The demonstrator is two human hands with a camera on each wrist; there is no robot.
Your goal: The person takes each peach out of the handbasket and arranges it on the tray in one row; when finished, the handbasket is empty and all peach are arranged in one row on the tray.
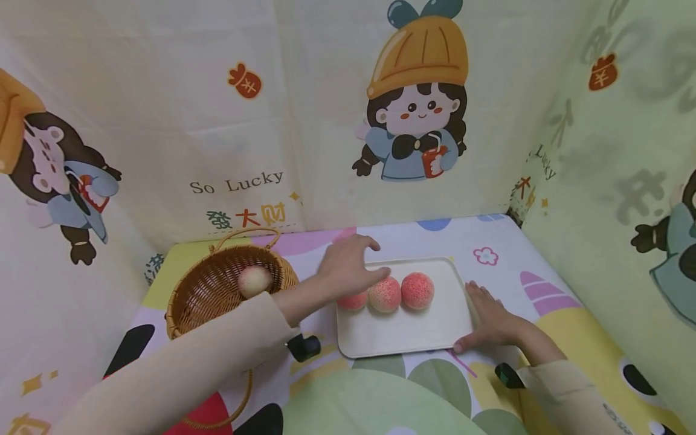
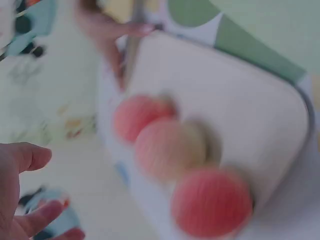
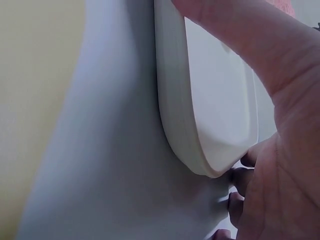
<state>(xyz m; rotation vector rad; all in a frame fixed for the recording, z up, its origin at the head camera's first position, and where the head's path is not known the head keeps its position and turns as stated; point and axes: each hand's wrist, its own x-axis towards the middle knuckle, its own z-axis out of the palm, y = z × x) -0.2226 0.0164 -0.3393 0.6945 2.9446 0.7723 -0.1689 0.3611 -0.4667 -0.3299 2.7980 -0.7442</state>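
Three pink peaches stand in a row on the white tray (image 1: 402, 332): the right one (image 1: 417, 290), the middle one (image 1: 385, 295) and a left one (image 1: 352, 301) partly covered by my left hand. My left hand (image 1: 350, 263) hovers over the left peach, thumb and fingers spread, holding nothing; the left wrist view shows the gap between thumb (image 2: 35, 156) and fingers. At the tray's right end my right hand (image 1: 495, 320) holds the tray, thumb (image 3: 225, 30) on the rim at the near corner and fingers along the side. A paler peach (image 1: 254, 281) lies in the wicker basket (image 1: 190, 296).
The basket stands left of the tray, its handle (image 1: 247, 393) showing below my left sleeve. A patterned cloth (image 1: 489, 235) covers the table. Printed curtains (image 1: 315, 121) enclose the back and both sides.
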